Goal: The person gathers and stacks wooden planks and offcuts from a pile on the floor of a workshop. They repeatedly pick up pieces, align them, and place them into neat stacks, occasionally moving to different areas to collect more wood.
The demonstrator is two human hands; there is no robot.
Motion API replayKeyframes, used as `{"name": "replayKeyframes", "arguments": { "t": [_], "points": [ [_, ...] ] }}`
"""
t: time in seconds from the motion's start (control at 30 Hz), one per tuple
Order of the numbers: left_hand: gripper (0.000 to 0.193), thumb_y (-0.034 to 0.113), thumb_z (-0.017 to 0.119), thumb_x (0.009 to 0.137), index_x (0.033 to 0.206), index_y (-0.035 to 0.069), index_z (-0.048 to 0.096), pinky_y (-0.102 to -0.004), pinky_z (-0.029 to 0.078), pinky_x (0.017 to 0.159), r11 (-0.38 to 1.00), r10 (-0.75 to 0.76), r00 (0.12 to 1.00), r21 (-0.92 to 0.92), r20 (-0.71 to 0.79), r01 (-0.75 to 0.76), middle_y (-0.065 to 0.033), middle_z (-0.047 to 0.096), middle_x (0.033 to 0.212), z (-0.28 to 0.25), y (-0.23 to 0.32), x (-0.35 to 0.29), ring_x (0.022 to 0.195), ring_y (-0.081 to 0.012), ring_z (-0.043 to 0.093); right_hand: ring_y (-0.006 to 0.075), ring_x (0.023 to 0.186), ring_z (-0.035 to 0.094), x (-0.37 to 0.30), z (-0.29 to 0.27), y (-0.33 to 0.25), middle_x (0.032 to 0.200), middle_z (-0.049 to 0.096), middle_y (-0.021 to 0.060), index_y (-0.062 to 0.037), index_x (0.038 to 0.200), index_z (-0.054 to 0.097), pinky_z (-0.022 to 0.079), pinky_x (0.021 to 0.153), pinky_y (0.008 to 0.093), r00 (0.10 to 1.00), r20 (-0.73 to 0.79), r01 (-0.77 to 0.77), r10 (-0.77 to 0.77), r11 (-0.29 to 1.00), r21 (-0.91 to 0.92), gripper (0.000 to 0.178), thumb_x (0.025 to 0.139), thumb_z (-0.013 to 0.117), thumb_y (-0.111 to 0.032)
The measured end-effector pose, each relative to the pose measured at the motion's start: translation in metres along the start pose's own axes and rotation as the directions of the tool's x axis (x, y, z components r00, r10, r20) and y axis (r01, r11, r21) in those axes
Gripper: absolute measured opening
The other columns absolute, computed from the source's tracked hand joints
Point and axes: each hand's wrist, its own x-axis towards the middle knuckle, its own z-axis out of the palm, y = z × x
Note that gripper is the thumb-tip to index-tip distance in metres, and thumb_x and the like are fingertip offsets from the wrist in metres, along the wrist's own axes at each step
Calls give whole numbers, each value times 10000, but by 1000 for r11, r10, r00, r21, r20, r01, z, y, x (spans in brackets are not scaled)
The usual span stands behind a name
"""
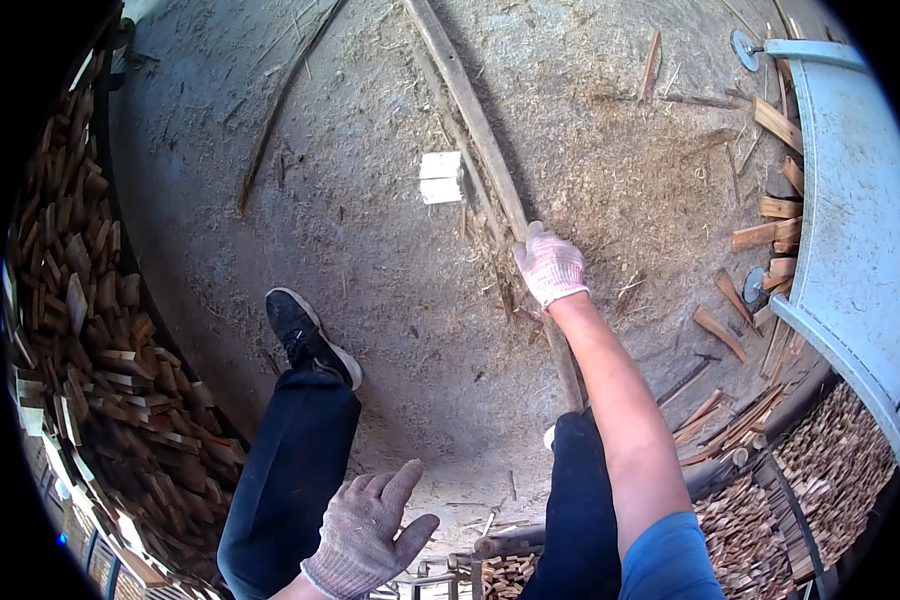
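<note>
In a light knitted glove, my right hand [551, 266] is closed round a long wooden pole [475, 115]. The pole runs from the far edge of the view, under my palm, back toward my right leg. My left hand [366, 525], gloved too, hangs in front of my left thigh with thumb and fingers apart and nothing in it. A small white block [441, 178] with a line across it lies on the ground left of the pole. Beside the pole a thinner stick [475, 175] lies close by.
Stacked wood pieces [80, 300] fill the left side. At the right stands a light-blue metal machine or table [860, 180], with split wood pieces [765, 236] by its edge. A thin dark stick [280, 110] lies far left. Sawdust covers the floor [390, 270]; more wood heaps [835, 460] lie lower right.
</note>
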Motion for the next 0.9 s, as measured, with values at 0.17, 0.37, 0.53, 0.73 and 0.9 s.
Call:
{"name": "replayKeyframes", "arguments": {
  "t": [0.17,0.37,0.53,0.73,0.9],
  "points": [
    [609,299,745,846,1321,-20,537,-457,531,827,997,34,997,-65,-64,-39,-199,696,1016,6,-5,2,937,-372,667,368,883,721,-6,3,-5,925,701,209,-30,1107,560,577,772,491,992,-123,-15,17,1000,12,361,960,607,-357],
    [619,287,747,845,1335,-20,527,-450,536,833,998,51,997,-25,-50,-52,-197,702,1017,11,-4,0,939,-371,673,390,823,710,-17,-16,-8,885,704,224,6,1102,538,564,807,479,893,235,-449,383,761,469,460,918,647,-402],
    [621,297,743,860,1349,-18,525,-452,532,864,999,25,1000,-26,-9,-25,-194,704,1035,5,-3,1,972,-366,672,411,973,702,-14,-11,-15,987,707,276,2,1151,581,536,881,507,991,42,-134,129,978,158,478,930,628,-419],
    [616,296,743,861,1350,-12,528,-452,524,882,998,-18,1000,-61,-2,18,-185,698,1047,3,-5,0,980,-365,663,357,797,709,-14,-6,-12,856,709,188,-41,967,635,553,753,495,992,15,-129,128,987,91,372,970,561,-405],
    [629,281,742,849,1367,4,520,-445,520,896,993,-9,1000,-113,24,12,-173,698,1064,0,-1,4,984,-365,659,403,887,713,-13,3,-2,948,722,224,-21,1011,646,555,791,525,988,-109,-101,110,991,88,371,950,620,-386]
  ]
}}
